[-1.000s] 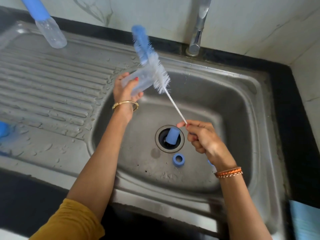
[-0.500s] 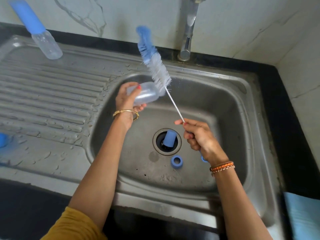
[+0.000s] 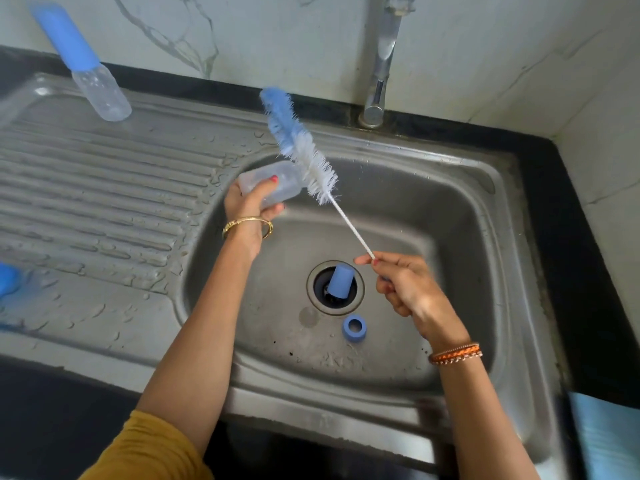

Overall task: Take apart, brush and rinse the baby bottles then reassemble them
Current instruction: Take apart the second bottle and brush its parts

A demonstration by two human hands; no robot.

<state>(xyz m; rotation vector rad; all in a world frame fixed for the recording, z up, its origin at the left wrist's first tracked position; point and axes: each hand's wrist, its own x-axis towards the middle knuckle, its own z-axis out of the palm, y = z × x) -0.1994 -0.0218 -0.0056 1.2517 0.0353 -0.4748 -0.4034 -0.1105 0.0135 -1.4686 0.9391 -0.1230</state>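
Two hands work above a steel sink [image 3: 491,216]. The left hand [image 3: 251,202] grips a clear bottle [image 3: 273,183], fingers curled round its body, holding it on its side over the far-left edge of the basin with its mouth turned right. The right hand [image 3: 412,289] pinches the thin white stem of a brush [image 3: 304,150] between thumb and forefinger, the other fingers curled under. The brush slants up and to the left; its white bristles lie just beside the bottle's mouth, outside the bottle, and its blue tip points toward the far wall.

In the basin, a blue cap [image 3: 339,280] stands tilted in the drain [image 3: 358,299], and a blue ring [image 3: 354,326] lies just near of the drain. A second bottle [image 3: 93,77] with a blue cap on stands at the far-left corner of the wet draining board [image 3: 90,188]. A tap [image 3: 379,81] rises from the far rim. At the left edge a blurred blue thing [image 3: 7,278] rests on the board; what it is I cannot tell.
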